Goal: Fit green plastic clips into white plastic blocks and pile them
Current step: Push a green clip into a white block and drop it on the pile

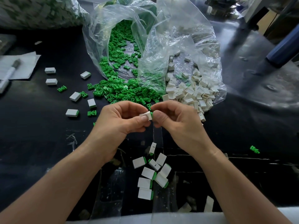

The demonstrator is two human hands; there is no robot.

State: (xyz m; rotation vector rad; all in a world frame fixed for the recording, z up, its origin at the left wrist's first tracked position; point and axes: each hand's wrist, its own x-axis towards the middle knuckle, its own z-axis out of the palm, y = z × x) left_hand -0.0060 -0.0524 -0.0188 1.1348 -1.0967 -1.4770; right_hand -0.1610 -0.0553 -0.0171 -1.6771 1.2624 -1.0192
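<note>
My left hand (118,118) pinches a white plastic block (148,115) between thumb and fingers at the centre of the view. A green clip (151,113) sits at the block's right end, and my right hand (176,120) pinches it there. Loose green clips (123,92) spill from an open clear bag just beyond my hands. White blocks (191,92) spill from a second clear bag to the right. A pile of fitted blocks (152,175) lies on the black table between my forearms.
Several fitted blocks (75,96) and stray clips lie scattered to the left on the black table (40,135). A marker (9,73) rests on paper at the far left. One clip (254,149) lies alone at the right. A large filled bag (37,10) sits at the back left.
</note>
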